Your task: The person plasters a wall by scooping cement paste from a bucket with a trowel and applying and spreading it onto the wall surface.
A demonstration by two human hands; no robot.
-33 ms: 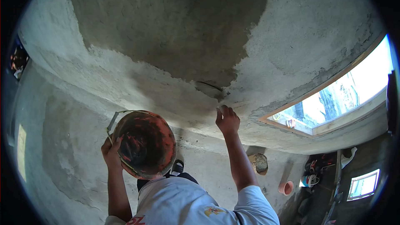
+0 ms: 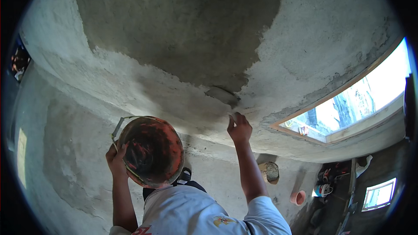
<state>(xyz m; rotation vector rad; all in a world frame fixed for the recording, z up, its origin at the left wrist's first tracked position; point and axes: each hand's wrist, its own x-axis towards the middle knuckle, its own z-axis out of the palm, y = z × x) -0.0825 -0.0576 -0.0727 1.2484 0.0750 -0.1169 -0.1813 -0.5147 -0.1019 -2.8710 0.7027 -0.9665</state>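
Observation:
My left hand [image 2: 116, 159] grips the rim of a round, reddish bucket [image 2: 174, 146] on its left side. The bucket is tilted so that its dark, stained inside shows, and its handle hangs over the left edge. My right hand [image 2: 240, 128] is closed round the pale handle of a trowel [image 2: 223, 95]. Its blade lies against the wall [image 2: 174, 39] at the lower edge of a dark, damp-looking plaster patch. Paler, rough wall surrounds that patch. The fingers of my right hand partly hide the handle.
A wood-framed window opening [image 2: 348, 104] is at the right. On the floor stand a tan container [image 2: 271, 172] holding grey material, a small orange pot [image 2: 298, 197] and a white-and-blue bucket [image 2: 322, 189]. My sandalled foot [image 2: 185, 175] shows beside the held bucket.
My right hand and the trowel have shifted very slightly down and to the right. The bucket in my left hand has stayed almost still.

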